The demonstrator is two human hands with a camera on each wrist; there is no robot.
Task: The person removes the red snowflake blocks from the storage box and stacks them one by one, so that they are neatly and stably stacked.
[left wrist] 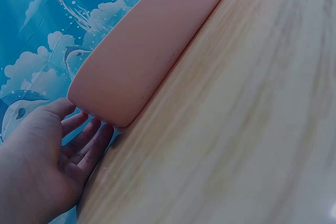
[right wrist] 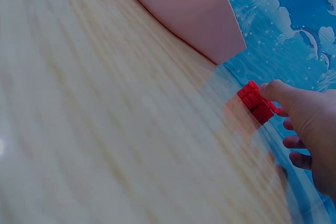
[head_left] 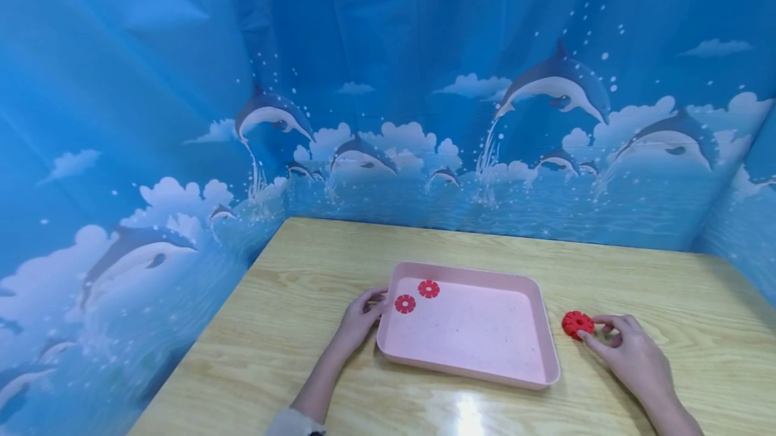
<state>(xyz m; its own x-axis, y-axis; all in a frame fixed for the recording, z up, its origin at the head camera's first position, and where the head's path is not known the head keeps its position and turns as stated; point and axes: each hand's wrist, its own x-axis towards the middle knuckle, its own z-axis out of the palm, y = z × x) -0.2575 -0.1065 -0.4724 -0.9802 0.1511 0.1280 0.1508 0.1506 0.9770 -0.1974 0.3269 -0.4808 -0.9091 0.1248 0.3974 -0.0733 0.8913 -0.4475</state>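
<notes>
A shallow pink tray (head_left: 467,372) lies on the table with two red notched plastic discs (head_left: 428,288) flat in its far left part. My left hand (head_left: 360,318) rests at the tray's left end. In the left wrist view its fingers (left wrist: 90,142) lie against the outer end wall, the thumb up near the rim. To the right of the tray, a small stack of red notched discs (head_left: 577,325) stands on the table. My right hand (head_left: 636,355) pinches a disc at the stack's top between thumb and index finger; the other fingers curve loosely behind.
The wood-grain table (head_left: 339,247) reaches back to a blue curtain (head_left: 388,193) printed with dolphins and clouds. The same curtain runs along the left and right sides. Light glares off the tabletop in front of the tray.
</notes>
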